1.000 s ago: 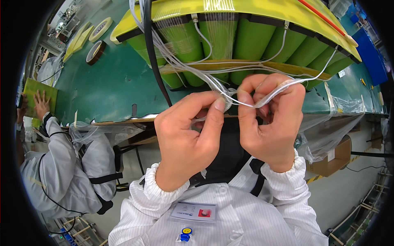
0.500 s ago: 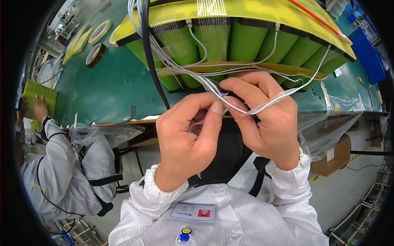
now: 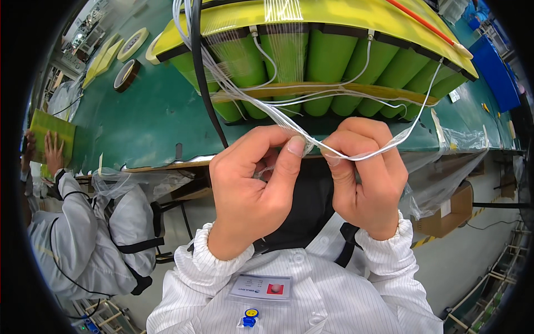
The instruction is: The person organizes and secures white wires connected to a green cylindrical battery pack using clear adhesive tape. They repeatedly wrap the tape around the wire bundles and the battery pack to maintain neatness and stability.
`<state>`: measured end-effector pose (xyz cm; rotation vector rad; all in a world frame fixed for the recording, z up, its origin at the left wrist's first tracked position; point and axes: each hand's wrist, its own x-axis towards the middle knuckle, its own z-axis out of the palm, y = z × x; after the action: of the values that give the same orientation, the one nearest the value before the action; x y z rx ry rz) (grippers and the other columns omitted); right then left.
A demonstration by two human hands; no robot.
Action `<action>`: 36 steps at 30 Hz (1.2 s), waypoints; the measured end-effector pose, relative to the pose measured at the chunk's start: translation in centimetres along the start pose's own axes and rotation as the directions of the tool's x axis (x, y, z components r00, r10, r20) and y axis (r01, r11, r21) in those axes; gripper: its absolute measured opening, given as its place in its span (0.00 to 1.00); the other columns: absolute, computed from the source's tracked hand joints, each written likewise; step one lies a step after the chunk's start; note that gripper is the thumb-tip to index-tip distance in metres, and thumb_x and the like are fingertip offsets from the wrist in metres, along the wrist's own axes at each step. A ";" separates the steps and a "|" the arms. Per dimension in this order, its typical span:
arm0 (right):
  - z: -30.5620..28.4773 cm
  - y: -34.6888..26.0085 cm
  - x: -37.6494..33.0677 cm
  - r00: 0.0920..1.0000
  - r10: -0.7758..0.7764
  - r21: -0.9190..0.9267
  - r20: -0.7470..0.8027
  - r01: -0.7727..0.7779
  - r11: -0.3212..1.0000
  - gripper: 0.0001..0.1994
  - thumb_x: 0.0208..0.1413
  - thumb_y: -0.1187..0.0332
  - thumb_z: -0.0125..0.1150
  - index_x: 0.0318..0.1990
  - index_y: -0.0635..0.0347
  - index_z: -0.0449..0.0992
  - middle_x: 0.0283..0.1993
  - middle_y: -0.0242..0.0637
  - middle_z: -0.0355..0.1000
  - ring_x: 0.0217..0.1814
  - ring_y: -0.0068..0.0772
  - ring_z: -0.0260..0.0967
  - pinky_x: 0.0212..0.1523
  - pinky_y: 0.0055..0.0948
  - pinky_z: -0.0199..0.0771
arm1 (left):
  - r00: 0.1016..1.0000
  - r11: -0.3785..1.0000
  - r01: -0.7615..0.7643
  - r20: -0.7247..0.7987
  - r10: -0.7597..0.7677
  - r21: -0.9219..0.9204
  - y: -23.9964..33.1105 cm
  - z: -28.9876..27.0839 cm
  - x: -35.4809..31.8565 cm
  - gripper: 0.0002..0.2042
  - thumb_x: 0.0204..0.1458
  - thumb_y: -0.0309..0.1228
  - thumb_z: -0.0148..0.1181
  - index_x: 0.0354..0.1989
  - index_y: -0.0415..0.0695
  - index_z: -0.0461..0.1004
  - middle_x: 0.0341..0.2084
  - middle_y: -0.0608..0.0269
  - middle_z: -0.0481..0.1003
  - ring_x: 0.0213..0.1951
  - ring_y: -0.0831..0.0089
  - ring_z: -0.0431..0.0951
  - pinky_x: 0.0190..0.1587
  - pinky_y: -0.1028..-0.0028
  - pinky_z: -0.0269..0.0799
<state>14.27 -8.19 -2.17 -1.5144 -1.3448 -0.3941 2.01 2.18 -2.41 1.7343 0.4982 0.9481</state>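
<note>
Both hands, left (image 3: 253, 192) and right (image 3: 367, 178), pinch white wires (image 3: 261, 103); their grip hides the wire ends.

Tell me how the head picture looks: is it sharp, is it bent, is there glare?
Head view: even bright light, no hard shadows; left hand, right hand and white wires sharp; table edge curves from the fisheye, black corners around the round image; soft glare on the yellow sheet over the green cells.

White pinstriped coat (image 3: 311, 300), elastic cuffs
</note>
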 end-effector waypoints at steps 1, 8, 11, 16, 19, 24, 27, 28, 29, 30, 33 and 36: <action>0.0 0.0 -0.2 1.000 -0.001 -0.003 -0.002 0.001 1.000 0.11 0.41 0.83 0.67 0.35 0.64 0.77 0.36 0.42 0.73 0.30 0.40 0.72 0.28 0.31 0.73 | 1.000 1.000 0.005 0.007 -0.005 -0.001 0.1 -0.1 0.0 0.04 0.55 0.23 0.64 0.35 0.36 0.78 0.24 0.65 0.77 0.23 0.83 0.74 0.24 0.83 0.65; -0.4 -0.1 -1.6 0.993 -0.009 -0.090 -0.116 -0.001 0.996 0.08 0.50 0.81 0.65 0.37 0.63 0.75 0.37 0.40 0.72 0.31 0.36 0.71 0.31 0.27 0.73 | 0.999 1.000 0.013 0.032 -0.014 0.027 0.1 -0.3 0.0 0.03 0.55 0.23 0.63 0.35 0.35 0.78 0.24 0.64 0.77 0.24 0.82 0.74 0.25 0.82 0.66; -2.2 -0.4 -2.3 0.980 0.141 0.032 -0.138 -0.137 0.990 0.04 0.56 0.78 0.62 0.38 0.64 0.74 0.37 0.42 0.72 0.33 0.37 0.71 0.35 0.28 0.73 | 0.999 0.998 0.034 0.023 -0.035 0.051 0.0 -0.5 0.1 0.03 0.57 0.22 0.61 0.35 0.35 0.77 0.24 0.64 0.77 0.24 0.82 0.73 0.26 0.82 0.67; -2.2 -0.2 -2.0 0.996 0.062 0.078 0.063 -0.067 0.995 0.06 0.55 0.80 0.62 0.38 0.67 0.72 0.40 0.50 0.76 0.37 0.45 0.75 0.37 0.32 0.77 | 0.986 0.992 0.113 0.129 -0.106 -0.048 0.7 -0.5 -0.3 0.07 0.63 0.27 0.56 0.39 0.35 0.73 0.28 0.67 0.75 0.25 0.87 0.68 0.28 0.84 0.62; -1.3 0.0 -1.5 0.993 0.097 0.141 0.066 -0.105 0.984 0.08 0.55 0.81 0.60 0.41 0.69 0.70 0.43 0.52 0.76 0.37 0.45 0.75 0.35 0.32 0.78 | 0.974 0.979 0.169 0.168 -0.148 -0.112 0.9 -0.2 -0.3 0.07 0.64 0.29 0.54 0.40 0.36 0.70 0.27 0.68 0.74 0.26 0.86 0.67 0.30 0.84 0.62; 0.2 1.1 -0.9 0.995 -0.017 0.138 0.098 0.004 0.990 0.08 0.59 0.81 0.55 0.45 0.69 0.66 0.45 0.51 0.76 0.29 0.31 0.70 0.30 0.27 0.74 | 0.983 0.994 0.087 0.169 -0.075 -0.065 0.1 -0.6 -0.2 0.05 0.62 0.26 0.56 0.36 0.36 0.70 0.23 0.69 0.73 0.25 0.86 0.70 0.27 0.84 0.66; 0.6 1.6 -0.9 0.991 -0.043 0.171 0.127 0.021 0.985 0.14 0.48 0.85 0.61 0.42 0.66 0.67 0.40 0.47 0.76 0.32 0.46 0.75 0.29 0.35 0.76 | 0.990 0.998 0.035 0.139 -0.029 -0.044 -0.3 -0.6 -0.2 0.05 0.62 0.25 0.56 0.36 0.36 0.70 0.23 0.69 0.73 0.25 0.86 0.70 0.27 0.83 0.66; 0.9 1.9 -0.8 0.993 -0.068 0.162 0.096 0.052 0.985 0.16 0.46 0.84 0.64 0.42 0.65 0.67 0.37 0.44 0.75 0.29 0.44 0.73 0.27 0.35 0.74 | 0.992 0.999 0.015 0.129 -0.010 -0.039 -0.4 -0.5 -0.2 0.05 0.62 0.25 0.56 0.36 0.36 0.70 0.23 0.69 0.73 0.25 0.87 0.70 0.26 0.83 0.66; 1.0 1.7 -0.8 0.994 -0.053 0.160 0.093 0.038 0.986 0.17 0.45 0.84 0.65 0.42 0.65 0.67 0.37 0.44 0.75 0.29 0.43 0.73 0.27 0.34 0.75 | 0.992 0.999 0.007 0.122 -0.002 -0.036 -0.4 -0.5 -0.2 0.04 0.61 0.25 0.57 0.36 0.36 0.70 0.23 0.68 0.74 0.24 0.86 0.71 0.26 0.82 0.66; 1.1 1.5 -0.8 0.995 -0.037 0.161 0.090 0.022 0.987 0.17 0.45 0.84 0.65 0.41 0.64 0.67 0.37 0.44 0.75 0.29 0.43 0.73 0.27 0.33 0.75 | 0.993 1.000 0.000 0.115 0.004 -0.030 -0.3 -0.5 -0.2 0.04 0.61 0.24 0.57 0.36 0.37 0.71 0.23 0.67 0.74 0.24 0.84 0.72 0.26 0.81 0.67; 1.3 1.9 -0.7 0.997 -0.058 0.176 0.053 0.048 0.983 0.17 0.44 0.85 0.66 0.39 0.63 0.67 0.36 0.42 0.76 0.29 0.42 0.74 0.27 0.32 0.75 | 0.992 0.991 -0.058 0.115 0.044 0.118 -0.1 -0.7 -0.3 0.03 0.58 0.22 0.58 0.36 0.37 0.71 0.24 0.62 0.75 0.24 0.76 0.75 0.26 0.77 0.69; 1.2 2.5 -0.5 0.990 -0.122 0.117 0.066 0.114 0.987 0.17 0.50 0.81 0.68 0.42 0.65 0.65 0.35 0.41 0.78 0.27 0.29 0.74 0.24 0.23 0.72 | 0.983 0.934 -0.174 0.119 0.143 0.313 -0.1 -0.8 -0.2 0.03 0.56 0.21 0.59 0.36 0.37 0.72 0.26 0.57 0.75 0.25 0.64 0.76 0.27 0.73 0.71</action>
<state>15.84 -7.10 -4.19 -1.3716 -1.4942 -0.3338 1.25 2.58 -2.41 2.1324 0.4765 0.9306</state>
